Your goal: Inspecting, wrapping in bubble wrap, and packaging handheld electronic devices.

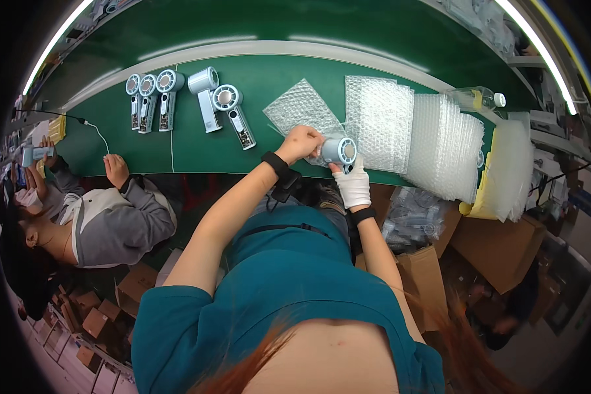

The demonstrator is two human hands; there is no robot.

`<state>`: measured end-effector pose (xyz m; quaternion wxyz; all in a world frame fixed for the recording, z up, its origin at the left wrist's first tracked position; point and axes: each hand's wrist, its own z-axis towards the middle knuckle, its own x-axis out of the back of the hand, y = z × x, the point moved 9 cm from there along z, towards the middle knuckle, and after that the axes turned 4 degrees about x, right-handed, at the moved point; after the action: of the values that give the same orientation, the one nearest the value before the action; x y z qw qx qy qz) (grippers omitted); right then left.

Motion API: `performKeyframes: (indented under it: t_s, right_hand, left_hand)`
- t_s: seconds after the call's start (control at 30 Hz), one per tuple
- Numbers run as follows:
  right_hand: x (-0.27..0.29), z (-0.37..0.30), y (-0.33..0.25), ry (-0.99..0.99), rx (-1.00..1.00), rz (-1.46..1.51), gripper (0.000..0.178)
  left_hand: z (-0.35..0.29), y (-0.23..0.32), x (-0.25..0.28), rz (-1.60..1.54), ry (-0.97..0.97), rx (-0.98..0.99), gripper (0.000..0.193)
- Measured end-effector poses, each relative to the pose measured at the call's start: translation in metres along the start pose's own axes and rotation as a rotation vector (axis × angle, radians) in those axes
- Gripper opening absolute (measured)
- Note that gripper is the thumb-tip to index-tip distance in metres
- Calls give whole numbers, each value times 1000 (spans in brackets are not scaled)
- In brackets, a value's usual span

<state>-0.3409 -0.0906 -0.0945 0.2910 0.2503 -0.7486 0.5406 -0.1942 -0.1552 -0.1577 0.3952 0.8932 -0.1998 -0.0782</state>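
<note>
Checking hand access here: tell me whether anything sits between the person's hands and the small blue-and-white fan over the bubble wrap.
Nothing visible does. The left hand and the white-gloved right hand are both already on the handheld fan, over a bubble-wrap bag on the green table. The other fans lie well off to the left.

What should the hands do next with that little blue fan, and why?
Probably slide the fan into the bubble-wrap bag lying just behind it. Both hands already hold the fan: the left hand on its far side, the gloved right hand underneath. A stack of bubble-wrap bags waits to the right, and five more unwrapped fans lie to the left.
</note>
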Motion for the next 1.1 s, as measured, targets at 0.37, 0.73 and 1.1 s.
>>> performKeyframes:
  t_s: [0.37,0.73,1.1]
  right_hand:
    - [-23,21,-51,-231,112,-369,24]
    - [-33,13,-86,-597,-483,1521,49]
    - [116,-33,-158,219,580,214,17]
  left_hand:
    - [-104,111,-25,602,437,-953,10]
    - [-140,128,40,354,662,-900,11]
    - [-123,159,39,-282,103,-541,11]
